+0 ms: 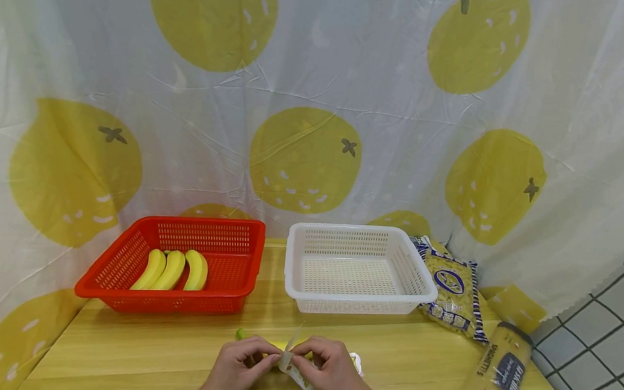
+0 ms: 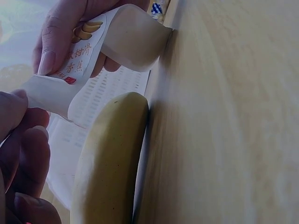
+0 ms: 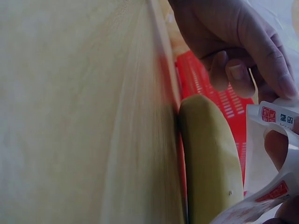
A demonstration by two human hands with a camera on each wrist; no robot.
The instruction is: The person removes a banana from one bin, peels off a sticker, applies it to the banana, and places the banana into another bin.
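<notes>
Between my two hands is a white paper banana label [image 1: 297, 377] with a printed banana picture and lettering, one part of it curled in a loop. My left hand [image 1: 240, 372] pinches one end between thumb and finger. My right hand [image 1: 332, 372] grips the label a short way along, its thumb over the printed side in the left wrist view. A yellow banana [image 2: 112, 158] lies on the table just beyond the label. In the head view the hands mostly cover it, and its green stem [image 1: 240, 333] shows past my left hand.
A red basket [image 1: 175, 298] holding several bananas [image 1: 172, 270] stands at the back left. A white basket [image 1: 360, 303] stands right of it. A bag of pasta [image 1: 451, 291] leans at its right side, and a spaghetti pack [image 1: 495, 366] lies near the table's right edge. A patterned curtain [image 1: 396, 153] hangs behind.
</notes>
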